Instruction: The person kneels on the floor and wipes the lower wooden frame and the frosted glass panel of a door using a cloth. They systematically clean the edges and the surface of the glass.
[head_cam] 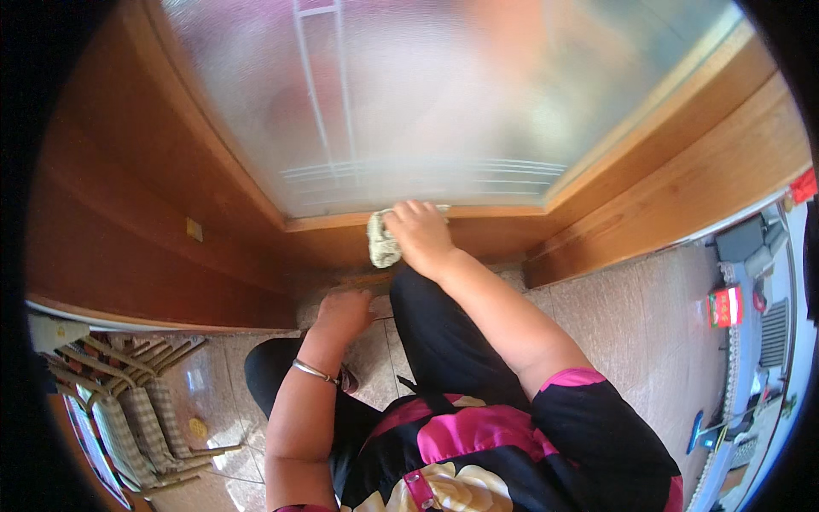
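Note:
A pale, textured cloth (pixel 382 248) is under my right hand (pixel 420 235), which presses it on the bottom wooden rail (pixel 499 212) of a door with a frosted glass pane (pixel 435 102). Part of the cloth hangs down over the wood below the rail. My left hand (pixel 344 313) hangs low over my left knee, near the foot of the door frame, its fingers bent and mostly turned from view. Nothing shows in it, and I cannot make out how far its fingers are closed. White lines run across the lower glass.
Brown wooden jambs (pixel 147 211) stand at both sides. Folded chairs (pixel 137 409) with checked covers lean at lower left. Along the right edge runs a lace-trimmed surface bearing a red box (pixel 725 306); a blue-headed mop (pixel 695 432) is nearby. Tiles (pixel 614 333) cover the floor.

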`<action>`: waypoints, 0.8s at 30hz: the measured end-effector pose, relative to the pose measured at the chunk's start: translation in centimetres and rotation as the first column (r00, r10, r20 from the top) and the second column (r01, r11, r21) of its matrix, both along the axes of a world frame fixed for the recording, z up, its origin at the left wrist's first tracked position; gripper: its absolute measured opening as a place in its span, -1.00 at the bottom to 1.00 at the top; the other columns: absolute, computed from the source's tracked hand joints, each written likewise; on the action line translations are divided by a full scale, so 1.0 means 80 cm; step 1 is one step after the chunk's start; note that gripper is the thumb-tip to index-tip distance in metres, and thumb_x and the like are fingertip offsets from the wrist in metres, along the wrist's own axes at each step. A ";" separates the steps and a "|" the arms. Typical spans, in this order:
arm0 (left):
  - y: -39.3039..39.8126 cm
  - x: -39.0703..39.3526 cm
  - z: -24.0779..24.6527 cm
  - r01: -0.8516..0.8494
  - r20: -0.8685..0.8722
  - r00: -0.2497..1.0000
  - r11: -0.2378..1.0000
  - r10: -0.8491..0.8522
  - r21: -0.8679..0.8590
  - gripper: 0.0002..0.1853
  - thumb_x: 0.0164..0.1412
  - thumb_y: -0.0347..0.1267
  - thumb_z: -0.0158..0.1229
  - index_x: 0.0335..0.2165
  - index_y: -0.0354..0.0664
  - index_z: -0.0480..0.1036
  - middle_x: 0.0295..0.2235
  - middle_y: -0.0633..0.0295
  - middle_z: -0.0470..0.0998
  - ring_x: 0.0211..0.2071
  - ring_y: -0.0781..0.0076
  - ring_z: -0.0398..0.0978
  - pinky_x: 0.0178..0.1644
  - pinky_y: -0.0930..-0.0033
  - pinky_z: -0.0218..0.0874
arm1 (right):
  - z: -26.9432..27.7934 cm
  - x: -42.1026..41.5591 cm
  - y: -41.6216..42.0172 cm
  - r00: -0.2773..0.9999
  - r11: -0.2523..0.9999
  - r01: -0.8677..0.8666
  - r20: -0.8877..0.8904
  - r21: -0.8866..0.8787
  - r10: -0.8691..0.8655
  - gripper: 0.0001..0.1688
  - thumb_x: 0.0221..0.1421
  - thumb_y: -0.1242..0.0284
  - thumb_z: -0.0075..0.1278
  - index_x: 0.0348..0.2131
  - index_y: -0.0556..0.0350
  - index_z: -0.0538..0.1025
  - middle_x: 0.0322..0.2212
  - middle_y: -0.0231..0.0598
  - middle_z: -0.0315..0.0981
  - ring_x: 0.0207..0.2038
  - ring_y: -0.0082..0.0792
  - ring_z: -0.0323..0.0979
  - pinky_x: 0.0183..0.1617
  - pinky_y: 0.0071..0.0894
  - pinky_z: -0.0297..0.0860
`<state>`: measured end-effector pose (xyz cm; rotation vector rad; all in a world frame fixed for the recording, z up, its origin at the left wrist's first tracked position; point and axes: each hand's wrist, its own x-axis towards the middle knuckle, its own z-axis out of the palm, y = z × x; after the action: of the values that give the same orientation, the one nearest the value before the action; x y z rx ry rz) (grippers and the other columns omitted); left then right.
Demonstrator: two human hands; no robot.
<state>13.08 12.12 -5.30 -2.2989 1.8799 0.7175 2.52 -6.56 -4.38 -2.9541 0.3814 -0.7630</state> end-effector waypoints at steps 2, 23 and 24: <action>0.006 0.003 -0.005 0.000 0.007 1.000 0.999 0.000 -0.043 -0.70 0.11 -0.22 0.15 -0.21 -0.13 0.50 -0.28 0.03 0.59 -0.20 0.04 0.55 -0.13 0.01 0.37 | 0.004 -0.044 -0.018 0.996 0.996 0.088 -0.009 0.019 -0.088 -0.69 -0.14 0.61 -0.03 -0.28 0.07 0.48 -0.33 -0.25 0.39 -0.17 -0.17 0.35 -0.14 -0.18 0.25; 0.002 -0.001 -0.019 -0.010 0.023 1.000 0.994 0.007 0.113 -0.57 0.11 -0.18 0.17 -0.06 -0.08 0.45 -0.25 -0.02 0.58 -0.18 -0.03 0.53 -0.12 -0.01 0.35 | 0.039 -0.234 -0.107 0.775 0.763 0.611 -0.038 -0.211 -0.631 -0.71 0.01 0.53 -0.02 -0.19 0.05 0.42 -0.10 -0.16 0.31 -0.13 -0.11 0.35 -0.06 -0.10 0.32; 0.002 -0.002 -0.018 -0.002 0.020 1.000 0.995 0.000 0.096 -0.58 0.11 -0.18 0.17 -0.06 -0.08 0.45 -0.26 -0.02 0.58 -0.19 -0.03 0.53 -0.13 -0.01 0.35 | 0.027 -0.230 -0.110 0.772 0.767 0.601 -0.083 -0.225 -0.630 -0.70 0.02 0.52 -0.02 -0.18 0.06 0.41 -0.09 -0.16 0.31 -0.13 -0.11 0.36 -0.05 -0.10 0.32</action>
<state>12.90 12.28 -6.77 -2.2408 1.7948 0.7643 -15.86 -15.40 -2.20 -3.0655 1.4307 -0.6288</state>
